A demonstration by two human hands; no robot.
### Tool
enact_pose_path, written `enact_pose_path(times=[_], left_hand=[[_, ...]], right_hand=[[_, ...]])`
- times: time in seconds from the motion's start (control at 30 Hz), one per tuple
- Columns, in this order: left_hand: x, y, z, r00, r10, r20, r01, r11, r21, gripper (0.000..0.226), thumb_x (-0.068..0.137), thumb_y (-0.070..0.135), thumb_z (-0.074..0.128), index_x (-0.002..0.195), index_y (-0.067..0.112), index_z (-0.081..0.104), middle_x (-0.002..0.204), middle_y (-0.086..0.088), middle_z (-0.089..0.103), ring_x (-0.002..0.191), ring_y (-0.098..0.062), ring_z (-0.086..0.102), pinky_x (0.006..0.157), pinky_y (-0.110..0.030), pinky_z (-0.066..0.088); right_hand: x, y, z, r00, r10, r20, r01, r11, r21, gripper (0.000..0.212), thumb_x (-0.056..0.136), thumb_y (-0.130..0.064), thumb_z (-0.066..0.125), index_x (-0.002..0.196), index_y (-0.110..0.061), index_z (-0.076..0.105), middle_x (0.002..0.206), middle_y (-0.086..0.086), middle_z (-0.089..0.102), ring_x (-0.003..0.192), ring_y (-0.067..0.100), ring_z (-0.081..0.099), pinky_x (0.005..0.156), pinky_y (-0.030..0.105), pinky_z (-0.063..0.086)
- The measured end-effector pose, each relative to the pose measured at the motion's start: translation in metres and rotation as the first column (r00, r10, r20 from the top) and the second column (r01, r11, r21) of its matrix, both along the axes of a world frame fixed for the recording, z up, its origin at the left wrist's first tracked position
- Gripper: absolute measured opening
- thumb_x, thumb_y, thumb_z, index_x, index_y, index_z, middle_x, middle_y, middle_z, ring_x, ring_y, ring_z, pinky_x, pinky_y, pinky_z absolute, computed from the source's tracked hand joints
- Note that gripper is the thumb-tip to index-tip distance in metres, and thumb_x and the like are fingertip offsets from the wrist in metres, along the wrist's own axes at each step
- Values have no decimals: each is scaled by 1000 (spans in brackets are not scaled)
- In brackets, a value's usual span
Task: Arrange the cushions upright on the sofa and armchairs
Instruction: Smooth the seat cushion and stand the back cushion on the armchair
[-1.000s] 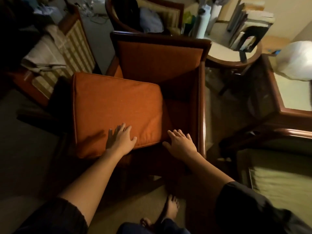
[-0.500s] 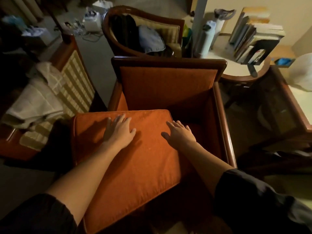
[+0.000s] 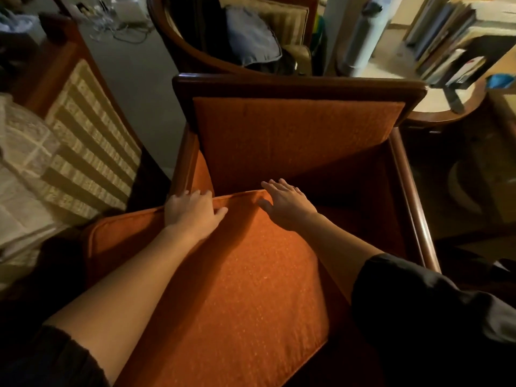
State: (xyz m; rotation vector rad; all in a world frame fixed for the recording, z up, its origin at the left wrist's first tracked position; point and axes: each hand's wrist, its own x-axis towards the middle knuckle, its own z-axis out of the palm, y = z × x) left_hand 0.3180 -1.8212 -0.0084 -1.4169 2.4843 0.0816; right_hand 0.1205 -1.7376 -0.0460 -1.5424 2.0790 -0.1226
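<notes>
A large orange seat cushion (image 3: 245,297) lies skewed across the front of a wooden armchair (image 3: 301,85), its left corner hanging out past the chair's left arm. The armchair's orange back panel (image 3: 296,135) stands upright behind it. My left hand (image 3: 192,210) rests flat on the cushion's far edge, fingers curled over the piping beside the left armrest. My right hand (image 3: 287,202) lies flat with fingers spread at the cushion's far right corner. The dark seat base shows to the right of the cushion.
A striped beige chair (image 3: 92,141) with pale cloth (image 3: 25,177) stands to the left. Behind the armchair is a round-backed chair (image 3: 234,37) holding a blue-grey cushion. A round side table (image 3: 435,104) with books stands at the back right.
Both hands have slid forward from the cushion's near edge to its far edge. The cushion has moved deeper into the armchair, and the view has come closer over it.
</notes>
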Motion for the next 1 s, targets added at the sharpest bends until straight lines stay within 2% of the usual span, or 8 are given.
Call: enact_pose_path(times=[0.1,0.23,0.3,0.4,0.57,0.8,0.9,1.0], left_hand=[[0,1,-7,999,-32,38,36,995,-95,54,89,64,33,111,22,59,101,-4,68,95,-26,64,79,-39,48],[-1,-3,-12,999,-42,28,45,992,-118,50,90,63,33,105,23,58,91,-4,68,84,-24,66,67,-35,46],[0,-6,-15,998,-60,12,61,991,-119,47,91,61,32,102,24,59,88,-2,67,80,-23,66,63,-33,42],[0,-8,-16,996,-80,-27,77,989,-125,44,93,58,33,102,25,60,87,-1,68,78,-22,66,59,-31,38],[-4,-11,-12,988,-68,-136,56,994,-90,37,96,52,36,106,28,63,87,1,70,78,-21,67,58,-29,36],[-50,-8,-11,957,-141,-253,143,990,-11,32,95,50,45,106,31,68,95,-4,72,87,-28,67,63,-30,35],[-82,2,-29,937,-244,-251,255,967,15,31,95,48,47,104,29,69,96,-3,73,89,-29,67,64,-31,37],[-99,11,-50,934,-279,-221,298,953,55,30,96,43,46,109,27,67,102,-3,72,96,-27,66,74,-34,43]], right_hand=[[-1,-16,-14,998,53,19,-53,999,9,61,100,-53,30,154,-26,18,163,0,13,150,20,1,119,47,4],[-4,-39,-26,991,115,69,-120,990,72,59,101,-49,33,154,-28,19,163,-2,12,150,19,1,119,46,3],[-4,-49,-34,983,157,91,-166,981,102,54,101,-46,35,152,-28,28,161,1,23,149,23,12,119,47,10],[-6,-51,-45,981,126,150,-138,988,72,42,100,-40,41,141,-27,45,144,3,47,134,26,40,110,45,32],[-15,-51,-49,993,67,102,-62,997,-56,31,100,-37,43,123,-25,59,128,1,59,120,25,49,98,43,41],[-58,-12,-42,993,-20,-118,6,993,-120,28,101,-38,39,114,-27,61,120,-2,65,116,22,56,98,46,37],[-83,22,-55,985,-100,-140,97,995,-26,26,101,-35,40,116,-30,60,118,-2,66,112,21,59,96,44,40],[-90,57,-68,988,-146,-52,151,980,132,42,99,-36,47,140,-33,45,143,-1,51,129,22,49,104,44,43]])
